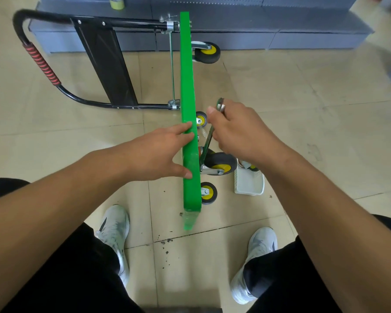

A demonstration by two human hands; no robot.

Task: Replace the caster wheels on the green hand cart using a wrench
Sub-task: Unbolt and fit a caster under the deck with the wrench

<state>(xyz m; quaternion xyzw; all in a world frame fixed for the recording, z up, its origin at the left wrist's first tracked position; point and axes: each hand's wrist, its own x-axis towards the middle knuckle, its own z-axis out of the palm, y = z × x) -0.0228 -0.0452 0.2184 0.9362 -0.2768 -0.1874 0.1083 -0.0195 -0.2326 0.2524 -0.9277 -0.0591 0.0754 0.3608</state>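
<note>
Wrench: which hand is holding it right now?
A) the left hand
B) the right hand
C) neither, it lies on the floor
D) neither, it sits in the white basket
B: the right hand grips the wrench, whose lower end reaches down toward a caster wheel on the green cart, while the left hand rests with straight fingers on the cart's upper edge.

Your scene is bright under even, diffuse light; its source you cannot tell. Shadows on the tiled floor [303,98] are faint and soft-edged. Your wide lens bows straight lines toward the frame edges. The top right corner is smeared with blur; the centre is sharp.
</note>
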